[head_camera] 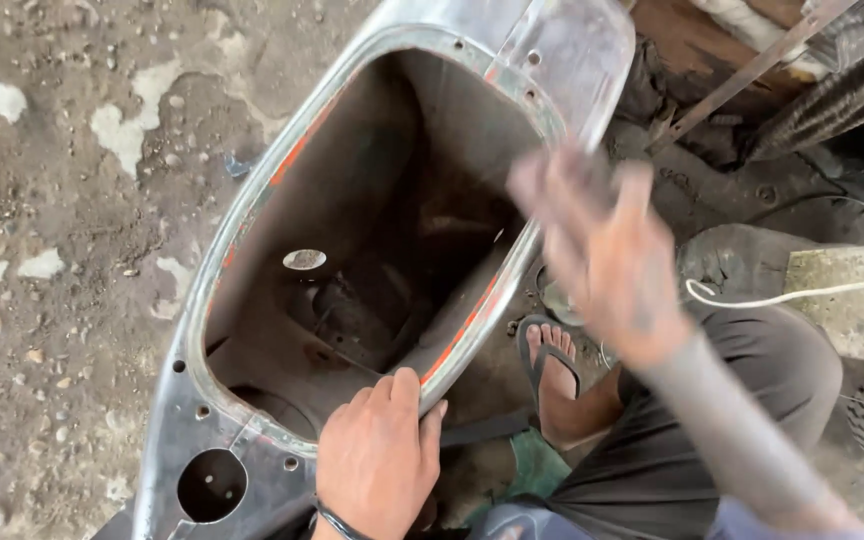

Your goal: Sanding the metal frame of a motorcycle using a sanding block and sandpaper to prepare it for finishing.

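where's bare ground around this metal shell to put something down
The dirt floor left of the metal shell is open, with only pebbles and pale patches. The right side is crowded: the right hand, a sandalled foot, a concrete block and scrap. The left hand grips the shell's near rim.

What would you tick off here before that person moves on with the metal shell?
1. Left hand gripping the rim of the bare metal scooter body shell: ok.
2. Right hand empty: looks so, but it is motion-blurred; cannot tell.
3. Shell steady on the dirt ground: cannot tell.
4. Sandalled foot clear of the shell's edge: ok.
5. Shell cavity free of loose parts: cannot tell, too dark.
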